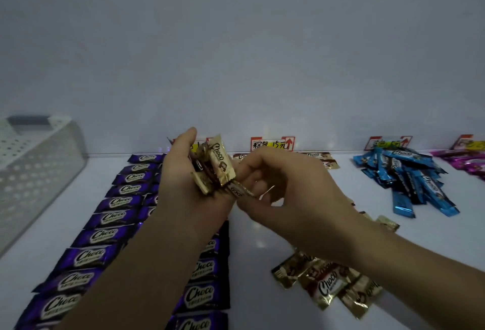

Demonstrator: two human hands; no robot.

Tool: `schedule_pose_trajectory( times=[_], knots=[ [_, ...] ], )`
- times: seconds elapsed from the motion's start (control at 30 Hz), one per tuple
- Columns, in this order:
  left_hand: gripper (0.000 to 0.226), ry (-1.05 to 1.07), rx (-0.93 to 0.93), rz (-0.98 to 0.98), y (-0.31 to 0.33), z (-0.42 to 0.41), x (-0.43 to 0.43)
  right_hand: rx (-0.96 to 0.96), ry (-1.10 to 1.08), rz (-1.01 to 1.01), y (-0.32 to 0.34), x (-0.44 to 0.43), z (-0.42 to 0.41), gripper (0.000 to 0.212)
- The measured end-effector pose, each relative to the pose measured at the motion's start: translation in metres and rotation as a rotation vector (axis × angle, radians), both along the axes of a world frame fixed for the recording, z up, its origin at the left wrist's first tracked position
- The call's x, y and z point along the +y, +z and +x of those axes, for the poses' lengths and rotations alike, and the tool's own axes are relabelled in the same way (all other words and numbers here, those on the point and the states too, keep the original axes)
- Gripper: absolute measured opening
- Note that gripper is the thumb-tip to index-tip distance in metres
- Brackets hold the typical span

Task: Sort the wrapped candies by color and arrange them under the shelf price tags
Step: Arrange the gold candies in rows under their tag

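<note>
My left hand (181, 172) is raised above the shelf and holds a bunch of gold wrapped candies (219, 164) in its palm. My right hand (283, 185) meets it from the right and pinches one gold candy (240, 190) at the bunch's lower edge. Purple candies (115, 216) lie in neat rows on the left, partly hidden by my left forearm. A loose heap of gold candies (325, 285) lies under my right forearm. Two more gold candies (322, 159) lie below the middle price tag (271, 143).
A pile of blue candies (409, 180) lies under a price tag (388, 143) at the right. Pink candies (464, 160) sit at the far right edge. A white perforated basket (34, 172) stands at the left. The shelf's back wall rises right behind the tags.
</note>
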State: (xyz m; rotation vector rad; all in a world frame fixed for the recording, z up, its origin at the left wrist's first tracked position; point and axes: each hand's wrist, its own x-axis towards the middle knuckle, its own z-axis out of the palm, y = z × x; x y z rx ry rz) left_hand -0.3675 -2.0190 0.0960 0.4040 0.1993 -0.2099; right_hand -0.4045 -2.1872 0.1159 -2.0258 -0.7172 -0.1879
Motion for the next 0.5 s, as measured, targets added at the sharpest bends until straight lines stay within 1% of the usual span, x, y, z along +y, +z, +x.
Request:
schedule_pose_trajectory(
  times=[0.03, 0.07, 0.1, 0.17, 0.23, 0.3, 0.4, 0.43, 0.5],
  knots=[
    [0.084, 0.01, -0.026, 0.099, 0.003, -0.001, -0.003, 0.066, -0.013, 0.064, 0.001, -0.001, 0.001, 0.019],
    [0.073, 0.015, -0.035, 0.113, 0.005, -0.003, -0.005, 0.114, -0.018, 0.109, 0.005, -0.003, 0.001, 0.019],
    [0.056, 0.011, -0.022, 0.106, 0.013, -0.01, -0.008, 0.149, -0.019, 0.137, 0.009, -0.006, 0.002, 0.019],
    [0.009, -0.009, -0.044, 0.077, 0.014, -0.009, -0.011, 0.212, -0.005, 0.198, 0.018, -0.012, 0.003, 0.017],
    [0.026, 0.022, -0.03, 0.133, 0.015, -0.008, -0.015, 0.284, -0.003, 0.274, 0.026, -0.019, 0.003, 0.017],
    [0.036, 0.021, -0.007, 0.152, 0.017, -0.008, -0.012, 0.331, -0.04, 0.316, 0.032, -0.028, 0.006, 0.022],
    [0.037, 0.004, 0.012, 0.119, 0.022, -0.01, -0.009, 0.391, -0.112, 0.265, 0.032, -0.039, 0.022, 0.033],
    [0.035, 0.018, 0.02, 0.11, 0.023, -0.011, -0.008, 0.42, -0.13, 0.236, 0.029, -0.041, 0.03, 0.033],
    [0.027, 0.047, 0.015, 0.062, 0.026, -0.011, -0.004, 0.474, -0.16, 0.147, 0.02, -0.042, 0.046, 0.026]
  ],
)
